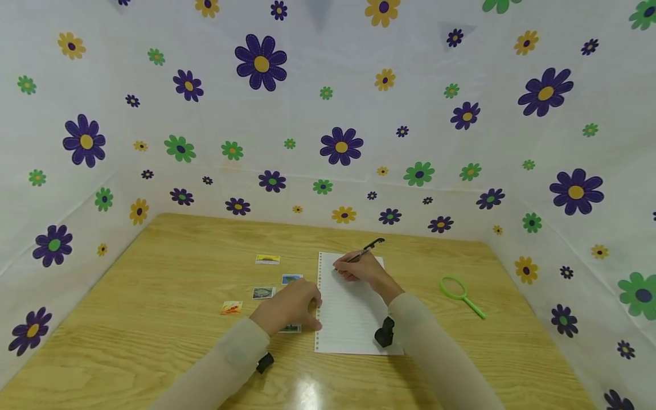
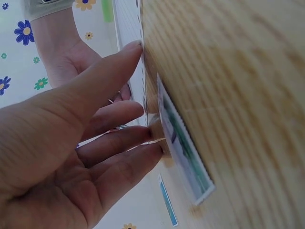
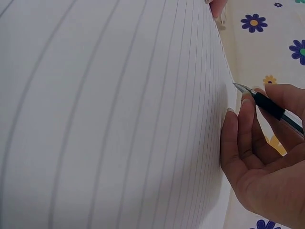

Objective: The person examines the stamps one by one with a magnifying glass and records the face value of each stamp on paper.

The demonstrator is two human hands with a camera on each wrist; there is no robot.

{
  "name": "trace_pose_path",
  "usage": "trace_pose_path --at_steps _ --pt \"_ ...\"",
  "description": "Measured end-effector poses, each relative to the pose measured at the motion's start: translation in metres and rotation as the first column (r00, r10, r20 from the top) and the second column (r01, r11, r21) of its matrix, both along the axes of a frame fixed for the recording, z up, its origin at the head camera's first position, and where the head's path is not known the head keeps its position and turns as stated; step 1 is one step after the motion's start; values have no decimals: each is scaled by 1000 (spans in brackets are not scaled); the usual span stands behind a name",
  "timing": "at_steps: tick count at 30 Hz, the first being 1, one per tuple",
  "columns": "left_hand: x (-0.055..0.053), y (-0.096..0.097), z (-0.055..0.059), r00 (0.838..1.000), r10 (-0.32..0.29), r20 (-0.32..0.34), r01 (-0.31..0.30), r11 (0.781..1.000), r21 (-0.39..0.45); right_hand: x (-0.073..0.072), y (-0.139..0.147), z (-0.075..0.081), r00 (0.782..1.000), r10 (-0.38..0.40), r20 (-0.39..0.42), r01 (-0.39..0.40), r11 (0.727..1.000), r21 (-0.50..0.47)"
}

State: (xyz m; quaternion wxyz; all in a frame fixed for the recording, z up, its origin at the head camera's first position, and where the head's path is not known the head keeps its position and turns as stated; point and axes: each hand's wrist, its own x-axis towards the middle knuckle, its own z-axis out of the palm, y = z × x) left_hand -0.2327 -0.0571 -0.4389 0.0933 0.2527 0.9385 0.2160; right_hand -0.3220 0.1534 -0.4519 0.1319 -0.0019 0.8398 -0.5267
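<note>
- Small rectangular paper cards (image 1: 232, 308) lay on grained wooden table (image 1: 154, 296).
- Left hand (image 1: 288, 306) rested, fingers loose, at white ruled sheet's (image 1: 348, 319) punched edge.
- Right hand (image 1: 363, 265), apart, pinched slim black pen (image 3: 268, 105) over sheet.
- Round green magnifier (image 1: 464, 297) lay flat.

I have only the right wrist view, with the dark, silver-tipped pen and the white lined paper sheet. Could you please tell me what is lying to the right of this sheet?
Observer: The head view shows a bright green, round-framed magnifying glass there.
Operator: Thank you. And what is lying on the left side?
Observer: Five small, rectangular printed cards, two of them partly hidden.
Operator: Where exactly is the other hand, please?
Observer: In the head view, the bare left hand partly covers a white-edged, greenish card.
</note>
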Motion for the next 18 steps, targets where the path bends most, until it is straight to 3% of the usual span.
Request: trace_pose_path --at_steps 18 --pt "0 0 -2 999 12 41 -13 1000 25 3 -3 0 996 -85 16 86 995 -51"
